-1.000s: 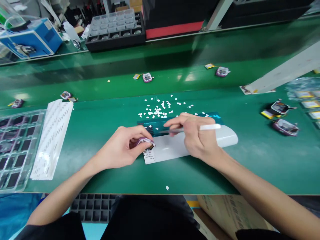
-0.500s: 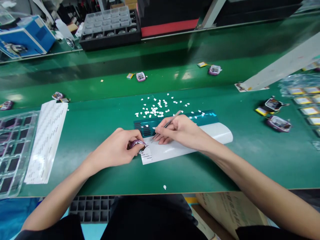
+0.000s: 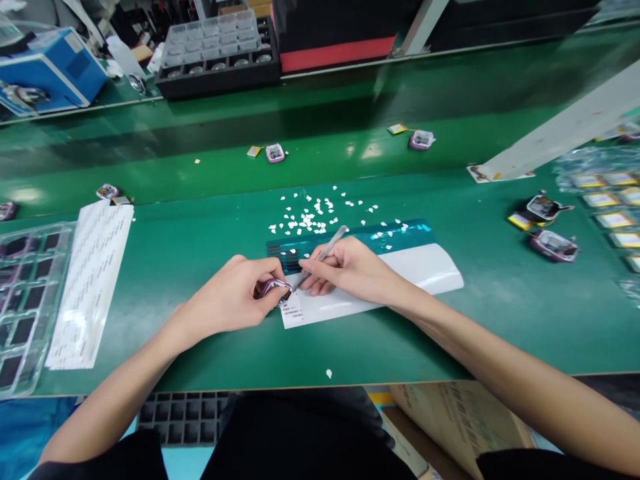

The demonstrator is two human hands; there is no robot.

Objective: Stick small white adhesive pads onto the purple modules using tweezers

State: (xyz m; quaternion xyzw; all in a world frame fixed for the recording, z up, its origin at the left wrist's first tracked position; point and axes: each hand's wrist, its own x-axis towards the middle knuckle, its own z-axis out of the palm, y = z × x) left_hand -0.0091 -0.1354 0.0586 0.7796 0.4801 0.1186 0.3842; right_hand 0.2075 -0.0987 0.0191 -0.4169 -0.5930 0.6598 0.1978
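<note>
My left hand (image 3: 245, 293) pinches a small purple-rimmed device (image 3: 273, 287) over the left end of a white label sheet (image 3: 345, 297). In my right hand (image 3: 345, 267) are metal tweezers (image 3: 327, 250), slanting down to the left with their tips close to the device's open side. Whether the tips touch it or hold anything is too small to tell. Behind the label sheet lies a teal translucent sheet (image 3: 410, 233) with dark strips at its left. Many small white stickers (image 3: 307, 220) are scattered behind and on the teal sheet.
Label strips (image 3: 93, 287) and a clear tray (image 3: 30, 307) lie at the left. Two open devices (image 3: 554, 245) sit at the right, near flat yellow-edged parts (image 3: 615, 220). Further devices (image 3: 275, 153) rest on the green surface behind. A white post (image 3: 555, 130) slants at the right.
My right hand has moved slightly left, bringing the tweezers' tips from over the label sheet to the device. My left hand keeps its grip. The view has shifted a little.
</note>
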